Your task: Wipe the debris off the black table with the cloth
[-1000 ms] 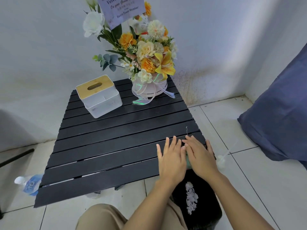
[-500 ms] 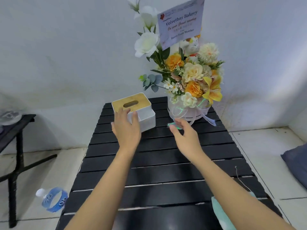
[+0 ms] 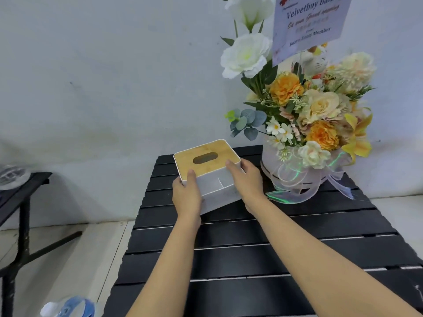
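A black slatted table (image 3: 263, 255) fills the lower middle of the head view. At its far left stands a white tissue box (image 3: 207, 170) with a wooden lid. My left hand (image 3: 186, 194) grips the box's near left corner, thumb on the lid. My right hand (image 3: 247, 181) holds its right side, fingers over the lid's edge. The box looks tilted, its near edge slightly raised. The cloth is out of view. I see no debris on the slats.
A flower arrangement (image 3: 313, 124) in a white ribboned pot stands at the table's far right, close to my right hand, with a card above it. A black side table (image 3: 20, 197) stands left. A water bottle (image 3: 71, 307) lies on the tiled floor.
Both hands left the cloth at the table's near right edge and reached forward. They now grip the tissue box from both sides. The view moved closer, and the cloth dropped out of sight.
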Demonstrator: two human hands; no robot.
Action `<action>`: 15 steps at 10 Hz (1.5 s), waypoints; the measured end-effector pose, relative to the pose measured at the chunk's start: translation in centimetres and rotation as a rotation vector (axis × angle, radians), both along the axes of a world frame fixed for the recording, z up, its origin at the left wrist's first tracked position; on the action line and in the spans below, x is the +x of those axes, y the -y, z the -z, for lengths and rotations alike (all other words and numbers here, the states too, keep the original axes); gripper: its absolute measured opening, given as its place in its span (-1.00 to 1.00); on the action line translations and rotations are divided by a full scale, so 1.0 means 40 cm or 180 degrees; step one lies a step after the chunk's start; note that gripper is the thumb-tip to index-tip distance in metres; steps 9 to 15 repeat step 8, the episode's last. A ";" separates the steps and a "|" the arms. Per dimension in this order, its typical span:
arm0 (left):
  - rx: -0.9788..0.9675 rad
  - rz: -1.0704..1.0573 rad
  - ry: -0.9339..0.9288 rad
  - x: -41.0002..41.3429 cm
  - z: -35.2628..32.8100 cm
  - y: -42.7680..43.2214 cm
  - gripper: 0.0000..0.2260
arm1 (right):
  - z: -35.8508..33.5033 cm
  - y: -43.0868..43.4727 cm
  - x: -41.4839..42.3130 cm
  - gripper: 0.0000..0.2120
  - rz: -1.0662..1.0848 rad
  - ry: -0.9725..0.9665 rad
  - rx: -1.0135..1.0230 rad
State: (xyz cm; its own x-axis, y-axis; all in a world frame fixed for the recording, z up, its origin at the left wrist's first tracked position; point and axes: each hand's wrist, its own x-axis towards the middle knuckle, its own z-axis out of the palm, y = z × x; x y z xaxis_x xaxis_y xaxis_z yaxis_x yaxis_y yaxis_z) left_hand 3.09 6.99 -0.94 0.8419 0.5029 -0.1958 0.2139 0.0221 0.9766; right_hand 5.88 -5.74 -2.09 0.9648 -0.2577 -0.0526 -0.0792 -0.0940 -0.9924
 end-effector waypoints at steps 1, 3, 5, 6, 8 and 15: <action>-0.0029 0.0185 0.0045 0.022 0.002 -0.006 -0.67 | 0.010 0.006 0.002 -0.64 0.0114 0.0094 0.0171; -0.0228 0.0649 -0.0063 0.072 -0.014 -0.007 -0.72 | 0.029 0.018 -0.006 -0.59 0.0284 0.0234 0.0318; -0.0323 0.0787 -0.0064 0.091 -0.013 0.005 -0.68 | 0.039 0.031 -0.013 -0.44 0.0345 0.0282 0.0350; -0.0298 0.0818 -0.0052 0.087 -0.014 0.005 -0.70 | 0.041 0.039 -0.011 -0.59 0.0322 0.0296 0.0411; -0.0264 0.0994 -0.0024 0.058 -0.010 -0.010 -0.56 | 0.038 0.044 -0.006 -0.61 0.0324 0.0233 0.0454; -0.0264 0.0994 -0.0024 0.058 -0.010 -0.010 -0.56 | 0.038 0.044 -0.006 -0.61 0.0324 0.0233 0.0454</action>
